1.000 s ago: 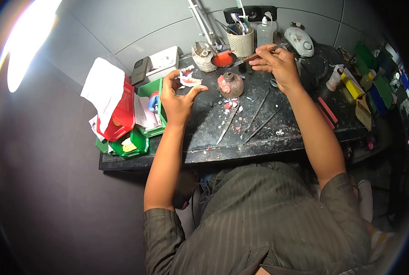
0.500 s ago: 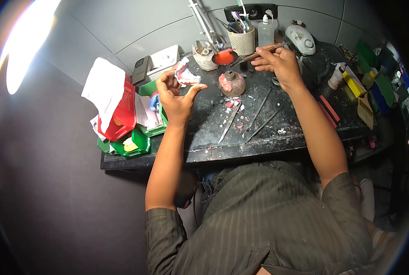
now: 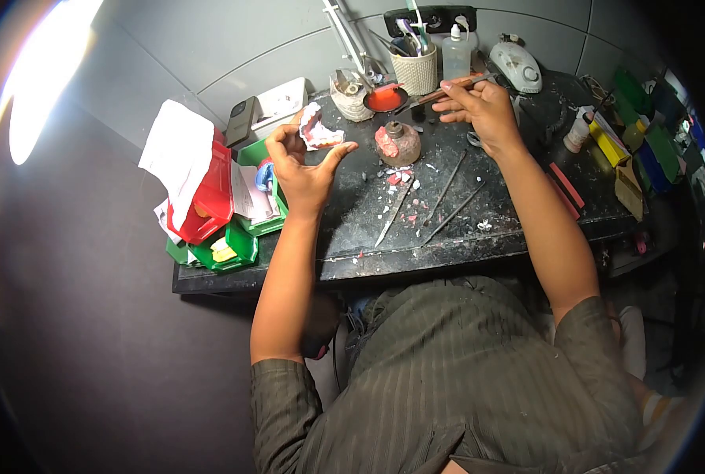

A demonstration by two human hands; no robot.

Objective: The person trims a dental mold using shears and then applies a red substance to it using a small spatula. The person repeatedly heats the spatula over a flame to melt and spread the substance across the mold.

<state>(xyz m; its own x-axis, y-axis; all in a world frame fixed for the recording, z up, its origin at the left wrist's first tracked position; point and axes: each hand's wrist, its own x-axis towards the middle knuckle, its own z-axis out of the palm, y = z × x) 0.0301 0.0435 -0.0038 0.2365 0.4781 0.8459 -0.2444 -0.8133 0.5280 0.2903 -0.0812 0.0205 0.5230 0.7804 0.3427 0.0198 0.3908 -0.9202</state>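
Presently our left hand [image 3: 303, 170] fingers pinch the denture model [image 3: 318, 129] above the desk [image 3: 447, 229]; right hand [image 3: 483, 110] fingers clasp the wax knife [image 3: 447, 89], best held steady over the red dish [image 3: 386, 99].

Left hand [image 3: 303, 170] pinches a denture model [image 3: 318, 129] — right hand [image 3: 483, 110] holds a wooden-handled tool [image 3: 447, 88].

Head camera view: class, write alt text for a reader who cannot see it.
A person's left hand holds a pink-and-white denture model above a cluttered black workbench, while the right hand holds a thin tool towards a red dish.
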